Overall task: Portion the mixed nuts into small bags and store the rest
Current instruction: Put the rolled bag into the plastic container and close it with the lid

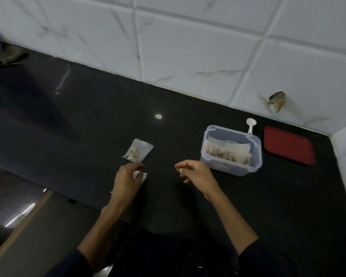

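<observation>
One filled bag (137, 150) lies on the counter (78, 120); left hand (128, 181) rests on another bag (140, 176), grip unclear; right hand (194, 171) loose, empty, beside the tub (231, 149); best pinch the bag's mouth open before scooping.

Left hand (128, 181) lies on small clear bags (141, 176), fingers curled over them. Filled nut bag (137, 150) just beyond its fingertips. Right hand (195, 171) hovers, fingers loosely curled, empty. Clear container (231, 149) beside its knuckles, holding filled bags; white spoon (251, 124) and red lid (289, 147) farther out.

black counter (78, 120) | nut bag (137, 150) | clear tub (231, 151) (bags inside) | red lid (288, 145) | white spoon (250, 124)
</observation>
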The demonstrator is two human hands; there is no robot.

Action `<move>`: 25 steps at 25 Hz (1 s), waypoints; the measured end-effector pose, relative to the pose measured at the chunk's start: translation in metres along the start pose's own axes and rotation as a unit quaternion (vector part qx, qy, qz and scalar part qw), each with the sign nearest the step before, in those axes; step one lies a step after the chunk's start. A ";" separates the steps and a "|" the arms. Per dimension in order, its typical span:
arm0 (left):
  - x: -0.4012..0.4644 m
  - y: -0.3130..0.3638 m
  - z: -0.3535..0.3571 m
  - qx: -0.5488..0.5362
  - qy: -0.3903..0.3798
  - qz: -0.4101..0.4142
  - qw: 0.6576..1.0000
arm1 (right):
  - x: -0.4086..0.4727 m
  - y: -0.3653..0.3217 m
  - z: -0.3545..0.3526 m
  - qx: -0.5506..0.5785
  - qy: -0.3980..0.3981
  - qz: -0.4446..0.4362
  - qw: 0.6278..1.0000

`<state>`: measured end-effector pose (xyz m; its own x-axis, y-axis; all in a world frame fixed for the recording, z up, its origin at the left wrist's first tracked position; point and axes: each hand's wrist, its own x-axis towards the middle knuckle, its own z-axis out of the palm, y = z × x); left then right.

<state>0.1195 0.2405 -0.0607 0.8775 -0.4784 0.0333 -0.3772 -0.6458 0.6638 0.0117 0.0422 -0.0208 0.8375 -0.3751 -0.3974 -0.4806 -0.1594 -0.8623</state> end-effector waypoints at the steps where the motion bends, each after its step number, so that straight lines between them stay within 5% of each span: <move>1: 0.000 -0.017 -0.005 0.013 0.022 -0.029 0.999 | 0.005 -0.001 0.010 0.013 -0.014 0.018 1.000; 6: 0.001 -0.077 -0.015 0.044 -0.008 -0.163 0.986 | 0.026 -0.006 0.053 0.029 -0.061 0.058 0.996; 14: 0.006 -0.075 -0.011 0.036 -0.065 -0.178 0.981 | 0.041 -0.005 0.077 0.050 -0.050 0.093 0.993; 20: 0.011 -0.066 -0.046 -0.148 -0.090 -0.195 0.965 | 0.059 -0.008 0.081 0.061 -0.026 0.117 0.991; 25: 0.017 -0.078 -0.071 -0.275 -0.025 -0.209 0.938 | 0.090 -0.017 0.094 0.068 0.052 0.156 0.984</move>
<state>0.1846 0.3248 -0.0588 0.8946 -0.2886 -0.3413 0.2182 -0.3844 0.8970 0.1200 0.0965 -0.0710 0.6211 -0.4783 -0.6209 -0.6648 0.0981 -0.7405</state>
